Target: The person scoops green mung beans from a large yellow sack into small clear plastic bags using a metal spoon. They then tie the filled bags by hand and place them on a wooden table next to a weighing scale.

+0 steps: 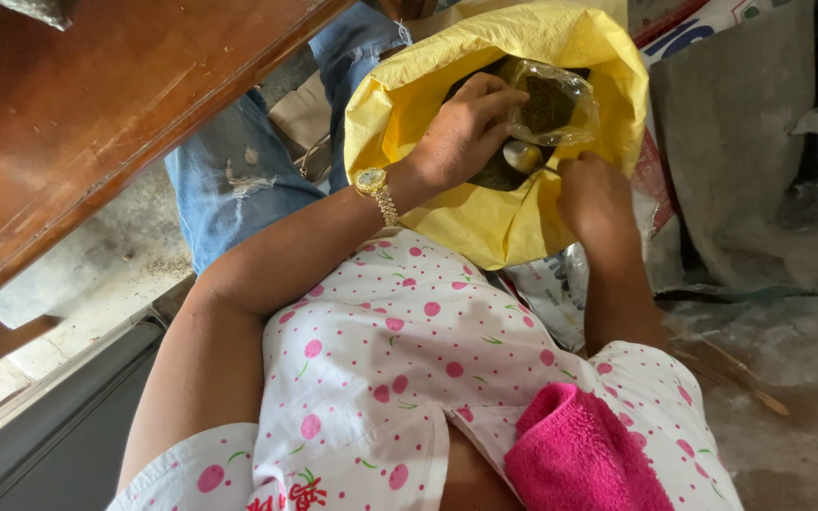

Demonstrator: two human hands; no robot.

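A yellow woven sack (485, 222) stands open in front of me with dark, greenish-brown loose material inside. My left hand (466, 132), with a gold watch on the wrist, reaches into the sack's mouth and grips a clear plastic bag (556, 104) partly filled with the same dark material. My right hand (594, 194) is at the sack's near rim, fingers closed around what looks like the handle of a metal spoon (523, 156). The spoon's bowl sits just below the plastic bag's opening. The handle itself is hidden by the hand.
A brown wooden table (78, 114) fills the upper left. Blue jeans (239, 175) show beside the sack. A pink towel (584, 454) lies on my spotted white top. Grey sacks and crumpled plastic (750, 142) lie at the right on a dusty floor.
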